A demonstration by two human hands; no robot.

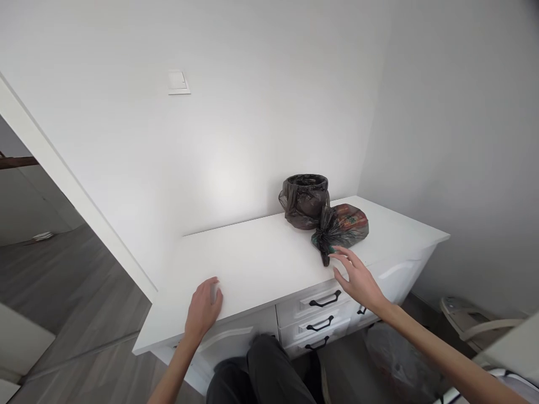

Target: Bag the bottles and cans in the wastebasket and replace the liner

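A tied black plastic bag [351, 221] lies on the white cabinet top [248, 264], with something reddish showing through it. Just in front of its knot is my right hand [356, 278], fingers apart and curved; I cannot tell whether a fingertip touches the bag. Behind and to the left of that bag stands a small bin [306, 201] lined with a black bag. My left hand [204, 308] is at the front left part of the cabinet top, fingers loosely bent and holding nothing.
Drawers with black handles [325, 298] are in the cabinet front. A light switch [179, 82] sits on the wall behind. On the floor at right are a translucent plastic bag [391, 353] and a beige object [467, 320]. A doorway opens at left.
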